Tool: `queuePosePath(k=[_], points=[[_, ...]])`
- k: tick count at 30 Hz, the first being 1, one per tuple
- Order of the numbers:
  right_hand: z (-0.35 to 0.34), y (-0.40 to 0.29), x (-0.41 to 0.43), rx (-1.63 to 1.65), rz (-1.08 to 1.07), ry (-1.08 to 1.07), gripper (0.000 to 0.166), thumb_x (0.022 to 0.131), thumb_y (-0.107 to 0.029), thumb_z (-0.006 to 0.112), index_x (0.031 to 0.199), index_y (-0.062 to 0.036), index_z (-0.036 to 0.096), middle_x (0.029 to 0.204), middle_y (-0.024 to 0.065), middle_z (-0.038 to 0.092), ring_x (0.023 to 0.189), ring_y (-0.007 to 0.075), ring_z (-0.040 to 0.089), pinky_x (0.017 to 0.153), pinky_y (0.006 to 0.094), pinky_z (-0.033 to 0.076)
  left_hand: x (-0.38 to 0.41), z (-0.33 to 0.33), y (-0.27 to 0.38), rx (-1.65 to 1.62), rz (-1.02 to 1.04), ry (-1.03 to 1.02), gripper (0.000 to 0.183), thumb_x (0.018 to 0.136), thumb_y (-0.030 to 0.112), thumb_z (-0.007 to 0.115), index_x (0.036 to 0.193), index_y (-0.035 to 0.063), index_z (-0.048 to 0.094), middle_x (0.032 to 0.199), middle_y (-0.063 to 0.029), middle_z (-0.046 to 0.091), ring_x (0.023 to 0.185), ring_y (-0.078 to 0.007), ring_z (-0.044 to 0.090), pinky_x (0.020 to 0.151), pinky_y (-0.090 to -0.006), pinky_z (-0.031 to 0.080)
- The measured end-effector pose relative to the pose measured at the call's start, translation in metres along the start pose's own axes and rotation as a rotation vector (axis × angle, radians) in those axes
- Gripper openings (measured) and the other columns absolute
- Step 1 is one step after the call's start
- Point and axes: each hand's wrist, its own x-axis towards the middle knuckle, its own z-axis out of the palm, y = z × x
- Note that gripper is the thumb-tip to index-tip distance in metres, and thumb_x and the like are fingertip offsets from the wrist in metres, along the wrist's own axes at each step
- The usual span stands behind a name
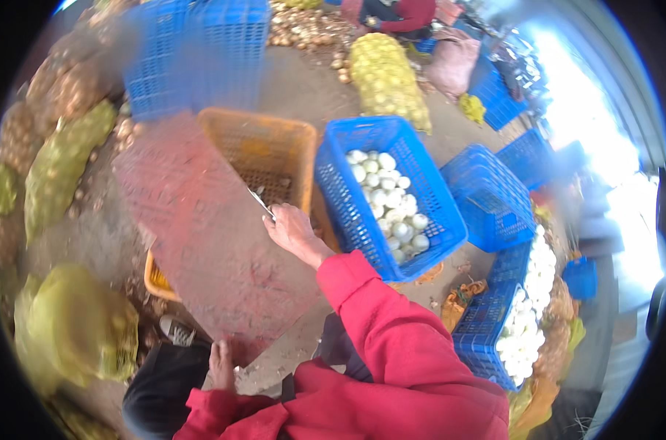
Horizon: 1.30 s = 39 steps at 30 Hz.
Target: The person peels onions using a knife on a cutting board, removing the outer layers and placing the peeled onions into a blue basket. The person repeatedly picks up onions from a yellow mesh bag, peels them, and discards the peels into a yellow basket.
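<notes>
My right hand (pixel 293 230) is closed around the handle of a knife (pixel 260 201), whose narrow blade points up and left along the far edge of a worn reddish board (pixel 217 236). At the board's near edge, my left hand (pixel 222 363) rests with its fingers against the board; whether it grips it I cannot tell. An orange plastic crate (pixel 261 124) stands just beyond the board, with small scraps on its bottom. Right of it, a blue plastic crate (pixel 448 220) holds many peeled white onions (pixel 393 201).
A yellow plastic crate (pixel 159 278) shows under the board's left side. Yellow mesh sacks (pixel 388 77) of onions lie around. Stacked blue crates (pixel 228 60) stand at the back. More blue crates (pixel 478 330) with peeled onions are on the right. A person in red (pixel 410 16) sits at the top.
</notes>
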Motion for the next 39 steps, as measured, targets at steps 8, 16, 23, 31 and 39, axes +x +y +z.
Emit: queuePosePath(k=[8,16,23,31,39], points=[[-0.022,0.069,-0.004,0.041,0.504,-0.13,0.06,0.074,-0.054,0.057,0.081,0.0061,0.058,0.082,0.0264,0.06,0.08,0.0386,0.059,0.068,0.0429,0.047,0.069,-0.02,0.066,-0.451,-0.206,-0.071,0.06,0.085,0.052,0.045,0.125,0.0077,0.04,0.124,-0.0077,0.044,0.108,-0.0192,0.044,0.089,-0.0333,0.037],[-0.006,0.064,0.002,0.003,0.502,-0.182,0.037,0.069,-0.032,0.056,0.084,0.0017,0.062,0.085,0.0213,0.062,0.084,0.0335,0.06,0.073,0.0402,0.048,0.085,0.003,0.072,-0.166,-0.103,0.022,0.057,0.087,0.044,0.046,0.123,0.0005,0.042,0.118,-0.0063,0.049,0.104,-0.0182,0.047,0.089,-0.031,0.038],[0.016,0.057,-0.032,0.125,0.45,0.027,0.043,0.072,-0.035,0.054,0.077,0.0072,0.058,0.078,0.0276,0.059,0.078,0.04,0.058,0.068,0.0444,0.047,0.092,-0.012,0.09,-0.066,-0.013,-0.002,0.054,0.085,0.04,0.051,0.117,-0.0032,0.046,0.112,-0.0092,0.052,0.099,-0.0188,0.049,0.086,-0.0312,0.04],[0.028,-0.022,-0.105,0.228,0.643,0.124,0.049,0.08,-0.043,0.051,0.083,0.006,0.055,0.075,0.0261,0.059,0.074,0.0406,0.058,0.064,0.0443,0.046,0.173,-0.066,0.141,0.103,0.018,-0.096,0.041,0.083,0.027,0.058,0.111,-0.0019,0.051,0.101,-0.0022,0.055,0.092,-0.0119,0.049,0.083,-0.0258,0.038],[-0.002,-0.044,-0.122,0.403,0.434,0.012,0.029,0.083,-0.031,0.053,0.084,-0.0019,0.056,0.064,0.0189,0.055,0.06,0.034,0.056,0.054,0.0387,0.042,0.169,-0.08,0.152,0.227,0.012,-0.058,0.053,0.084,0.036,0.054,0.119,-0.0036,0.047,0.111,-0.007,0.053,0.101,-0.0155,0.048,0.088,-0.0276,0.036]])
